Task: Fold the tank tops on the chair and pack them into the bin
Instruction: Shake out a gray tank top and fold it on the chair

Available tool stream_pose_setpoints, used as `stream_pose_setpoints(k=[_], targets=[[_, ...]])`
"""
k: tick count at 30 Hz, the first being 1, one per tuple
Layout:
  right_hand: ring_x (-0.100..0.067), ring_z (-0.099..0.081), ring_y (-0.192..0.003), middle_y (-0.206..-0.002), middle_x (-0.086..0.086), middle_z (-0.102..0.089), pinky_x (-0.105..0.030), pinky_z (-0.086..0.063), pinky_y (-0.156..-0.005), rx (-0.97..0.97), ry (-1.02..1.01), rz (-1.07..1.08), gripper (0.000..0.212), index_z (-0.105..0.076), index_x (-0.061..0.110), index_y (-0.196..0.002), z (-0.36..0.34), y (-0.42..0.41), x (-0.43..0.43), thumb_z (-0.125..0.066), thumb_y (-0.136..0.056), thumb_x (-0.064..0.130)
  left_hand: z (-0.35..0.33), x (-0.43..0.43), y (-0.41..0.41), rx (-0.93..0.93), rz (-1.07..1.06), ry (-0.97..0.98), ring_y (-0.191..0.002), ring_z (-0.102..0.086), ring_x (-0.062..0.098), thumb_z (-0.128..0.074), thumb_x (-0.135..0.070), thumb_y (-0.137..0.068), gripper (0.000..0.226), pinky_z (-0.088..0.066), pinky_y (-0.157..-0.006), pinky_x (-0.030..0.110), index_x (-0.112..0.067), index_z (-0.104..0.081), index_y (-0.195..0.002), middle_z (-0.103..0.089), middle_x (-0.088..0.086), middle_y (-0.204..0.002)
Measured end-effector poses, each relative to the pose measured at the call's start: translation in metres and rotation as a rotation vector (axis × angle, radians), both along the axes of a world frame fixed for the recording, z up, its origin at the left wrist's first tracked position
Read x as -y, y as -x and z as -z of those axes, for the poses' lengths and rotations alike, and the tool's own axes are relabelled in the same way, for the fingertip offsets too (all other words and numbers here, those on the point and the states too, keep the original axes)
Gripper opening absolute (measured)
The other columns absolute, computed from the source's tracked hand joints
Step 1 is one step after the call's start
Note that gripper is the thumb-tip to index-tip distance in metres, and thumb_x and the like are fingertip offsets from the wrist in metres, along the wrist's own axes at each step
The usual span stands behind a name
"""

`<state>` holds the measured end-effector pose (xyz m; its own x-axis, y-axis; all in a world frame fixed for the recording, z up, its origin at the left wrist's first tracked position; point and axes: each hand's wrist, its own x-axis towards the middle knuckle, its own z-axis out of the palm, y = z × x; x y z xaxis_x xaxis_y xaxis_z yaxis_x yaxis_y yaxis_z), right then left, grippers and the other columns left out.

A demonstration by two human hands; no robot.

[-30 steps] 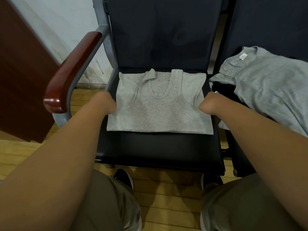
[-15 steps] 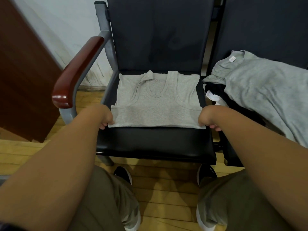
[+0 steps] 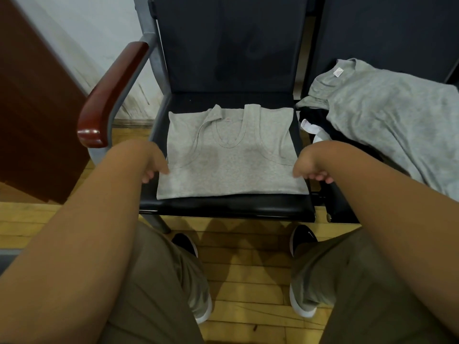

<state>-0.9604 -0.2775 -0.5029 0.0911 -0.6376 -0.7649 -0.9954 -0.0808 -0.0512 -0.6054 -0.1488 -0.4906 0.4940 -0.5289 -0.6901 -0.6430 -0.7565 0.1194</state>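
Gripping tank top (image 3: pixel 231 170) at both sides, centre frame.
Left hand (image 3: pixel 151 167), right hand (image 3: pixel 310 171) are pinching opposite edges on the chair (image 3: pixel 223 207), likely keeping the fold flat.

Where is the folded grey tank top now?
In the head view's centre, the tank top lies on the chair seat, between the left hand and right hand.

Looks like a waiting room or office. Black padded chair (image 3: pixel 223 45) with grey metal frame and shiny red-brown armrest (image 3: pixel 111 95), just beside a second black chair (image 3: pixel 377 33). Yellow wood floor (image 3: pixel 248 269), scuffed white wall (image 3: pixel 87 33), dark brown wood panel (image 3: pixel 32 120).
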Motion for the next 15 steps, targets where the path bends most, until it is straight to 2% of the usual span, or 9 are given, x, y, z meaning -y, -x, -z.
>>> stream_pose_setpoints(k=[2,3,5,7,9,11,15], targets=[[-0.019,-0.049,-0.070,-0.095,-0.011,-0.055,-0.029,-0.044,-0.056,0.065,0.063,0.054,0.022,-0.053,0.007,-0.100,0.001,-0.006,0.007,-0.060,-0.108,0.027,-0.002,0.017,0.010,0.116,0.101,0.180,-0.090,-0.072,0.030,-0.074,-0.026,-0.098,0.028,-0.058,-0.070,0.040,0.000,-0.066,-0.107,-0.075,0.016,-0.103],[-0.019,-0.052,-0.072,-0.098,-0.011,-0.057,-0.029,-0.047,-0.055,0.106,0.081,0.093,0.025,-0.054,0.007,-0.110,0.003,-0.010,0.012,-0.062,-0.106,0.030,-0.003,0.025,0.016,0.137,0.151,0.241,-0.088,-0.073,0.029,-0.072,-0.030,-0.098,0.028,-0.061,-0.075,0.042,-0.003,-0.069,-0.103,-0.076,0.015,-0.100],[-0.020,-0.059,-0.076,-0.103,-0.011,-0.064,-0.028,-0.056,-0.059,0.219,0.091,0.193,0.038,-0.053,0.009,-0.126,0.008,-0.020,0.022,-0.066,-0.103,0.035,-0.001,0.040,0.027,0.091,0.247,0.312,-0.094,-0.074,0.026,-0.069,-0.036,-0.099,0.026,-0.063,-0.089,0.046,-0.011,-0.074,-0.106,-0.077,0.008,-0.103],[-0.022,-0.064,-0.082,-0.107,-0.011,-0.068,-0.035,-0.060,-0.077,0.277,0.082,0.189,0.036,-0.056,0.009,-0.123,0.009,-0.034,0.027,-0.067,-0.101,0.036,0.001,0.052,0.039,0.016,0.334,0.353,-0.108,-0.069,0.020,-0.068,-0.040,-0.100,0.024,-0.056,-0.102,0.044,-0.023,-0.073,-0.116,-0.073,-0.003,-0.115],[-0.023,-0.068,-0.087,-0.110,-0.011,-0.070,-0.040,-0.060,-0.088,0.297,0.063,0.153,0.029,-0.061,0.011,-0.111,0.009,-0.050,0.033,-0.065,-0.102,0.038,0.005,0.065,0.048,-0.022,0.397,0.387,-0.124,-0.060,0.016,-0.066,-0.044,-0.101,0.032,-0.047,-0.107,0.037,-0.031,-0.070,-0.130,-0.064,-0.011,-0.131],[-0.022,-0.071,-0.090,-0.109,-0.011,-0.072,-0.042,-0.061,-0.090,0.321,0.066,0.128,0.026,-0.062,0.013,-0.105,0.007,-0.065,0.040,-0.063,-0.102,0.039,0.012,0.080,0.051,-0.018,0.437,0.398,-0.132,-0.054,0.016,-0.065,-0.041,-0.102,0.041,-0.043,-0.110,0.034,-0.032,-0.063,-0.142,-0.058,-0.011,-0.144],[-0.022,-0.072,-0.087,-0.106,-0.009,-0.074,-0.042,-0.063,-0.087,0.384,0.079,0.131,0.023,-0.065,0.012,-0.108,0.011,-0.084,0.059,-0.063,-0.101,0.034,0.034,0.110,0.052,0.003,0.426,0.395,-0.142,-0.048,0.025,-0.055,-0.023,-0.105,0.050,-0.042,-0.117,0.041,-0.032,-0.054,-0.154,-0.050,0.000,-0.157]])
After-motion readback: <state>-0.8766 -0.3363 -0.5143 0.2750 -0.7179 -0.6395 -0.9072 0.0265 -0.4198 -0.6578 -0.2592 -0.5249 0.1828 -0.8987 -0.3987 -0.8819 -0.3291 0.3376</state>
